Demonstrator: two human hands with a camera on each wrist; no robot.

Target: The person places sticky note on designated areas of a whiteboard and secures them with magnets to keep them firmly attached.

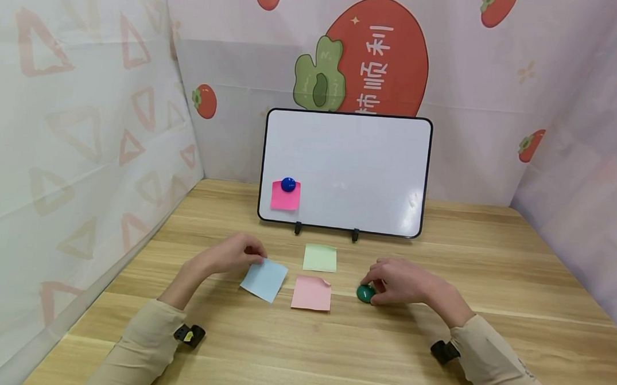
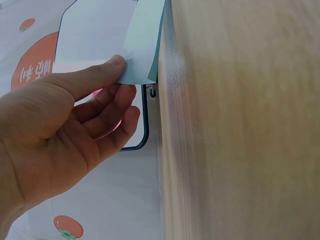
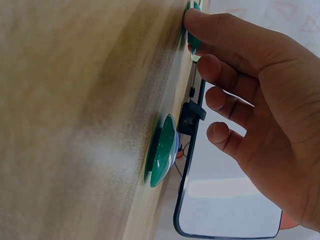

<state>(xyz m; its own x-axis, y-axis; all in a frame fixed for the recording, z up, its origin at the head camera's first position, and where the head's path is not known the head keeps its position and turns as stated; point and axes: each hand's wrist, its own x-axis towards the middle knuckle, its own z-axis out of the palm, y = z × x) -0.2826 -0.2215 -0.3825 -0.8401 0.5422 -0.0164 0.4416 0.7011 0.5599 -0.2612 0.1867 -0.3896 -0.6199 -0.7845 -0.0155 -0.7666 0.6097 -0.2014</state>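
My left hand (image 1: 236,252) pinches the upper edge of a light blue sticky note (image 1: 265,279) between thumb and fingertips. The left wrist view shows the blue note (image 2: 142,50) hanging up from the grip, its edge bent. To the right, thumb and forefinger of my right hand (image 1: 400,281) pinch a round green magnet (image 1: 365,293) at the tabletop. The right wrist view shows a second green magnet (image 3: 165,152) on the table below the curled other fingers; the hand hides it in the head view. Between the hands lie a pale green note (image 1: 320,258) and a pink note (image 1: 311,294).
A black-framed whiteboard (image 1: 348,165) stands on small black feet (image 1: 355,235) at the back of the wooden table (image 1: 301,353). A blue magnet (image 1: 288,184) holds a bright pink note (image 1: 285,200) at its lower left. Printed cloth (image 1: 471,136) walls surround the table.
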